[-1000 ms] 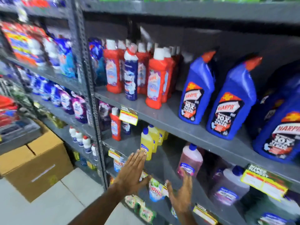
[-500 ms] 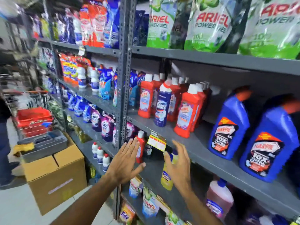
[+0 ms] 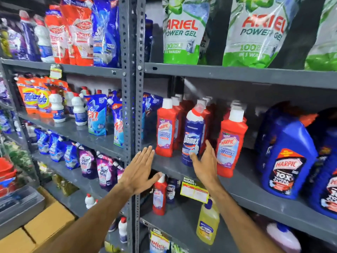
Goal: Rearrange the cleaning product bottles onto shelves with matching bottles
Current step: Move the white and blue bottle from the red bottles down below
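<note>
A dark blue Domex bottle (image 3: 192, 137) with a white and red cap stands on the grey middle shelf (image 3: 175, 168) among red Harpic bathroom cleaner bottles (image 3: 165, 130). Another red Harpic bottle (image 3: 230, 143) stands to its right. My right hand (image 3: 204, 162) is open, fingers spread, just in front of the Domex bottle's lower part; whether it touches is unclear. My left hand (image 3: 140, 172) is open and flat near the shelf post (image 3: 130, 106), holding nothing. On the shelf below stand a red Harpic bottle (image 3: 159, 196) and a small Domex bottle (image 3: 171, 191).
Large blue Harpic jugs (image 3: 285, 157) fill the right of the middle shelf. Ariel pouches (image 3: 182, 31) sit on the top shelf. A yellow bottle (image 3: 207, 222) stands on the lower shelf. Pouches and white bottles fill the left bay. Cardboard boxes (image 3: 45, 223) stand on the floor at left.
The view has risen from the lower shelves to the middle one. Both open hands have moved up with it, the right hand coming close to the Domex bottle.
</note>
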A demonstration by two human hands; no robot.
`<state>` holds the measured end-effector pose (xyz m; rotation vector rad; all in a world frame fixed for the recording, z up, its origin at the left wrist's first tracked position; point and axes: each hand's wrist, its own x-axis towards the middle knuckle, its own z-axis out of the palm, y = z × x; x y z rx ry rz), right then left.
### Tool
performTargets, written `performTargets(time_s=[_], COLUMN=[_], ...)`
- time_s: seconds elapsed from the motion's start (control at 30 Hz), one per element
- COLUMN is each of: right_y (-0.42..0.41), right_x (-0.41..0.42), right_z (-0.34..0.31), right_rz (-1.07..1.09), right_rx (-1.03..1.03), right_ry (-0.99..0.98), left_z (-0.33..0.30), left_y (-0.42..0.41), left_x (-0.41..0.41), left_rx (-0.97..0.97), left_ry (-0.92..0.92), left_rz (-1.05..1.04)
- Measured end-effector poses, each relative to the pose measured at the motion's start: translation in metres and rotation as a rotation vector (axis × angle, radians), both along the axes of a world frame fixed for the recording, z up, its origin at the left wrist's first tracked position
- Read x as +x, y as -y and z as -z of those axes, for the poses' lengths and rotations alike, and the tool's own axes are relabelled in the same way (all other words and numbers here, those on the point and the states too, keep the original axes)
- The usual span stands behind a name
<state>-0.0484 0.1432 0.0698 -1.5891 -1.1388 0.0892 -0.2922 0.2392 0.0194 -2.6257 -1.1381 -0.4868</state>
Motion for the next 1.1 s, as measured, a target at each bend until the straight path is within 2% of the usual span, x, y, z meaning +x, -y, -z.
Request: performTargets(time_s=[0.23, 0.47, 0.7, 0.8, 1.1], right_y=[-0.026, -0.036, -0.031, -0.025, 0.003], right_x=[0.009, 0.016, 0.015, 0.010, -0.040], right_z=[-0.004, 0.003, 0.001, 0.004, 0.018], right_rz=[-0.015, -0.044, -0.065, -0.099, -0.251], right_rx=[-0.050, -0.049, -0.011, 0.009, 0.052], right_ry=[-0.072, -0.097, -0.161, -0.177, -0.176], left_z=[0.015, 0.025, 0.020, 0.017, 0.037], left_y=[-0.028, -0.031, -0.026, -0.020, 0.020], left_x=[0.016, 0.021, 0.024, 0.015, -0.031], left_rx=[-0.014, -0.021, -0.107, -0.121, -0.079], left_ry=[-0.050, 0.027, 0.048, 0.006, 0.029], left_rz=[0.089, 0.069, 0.040, 0.044, 0.090])
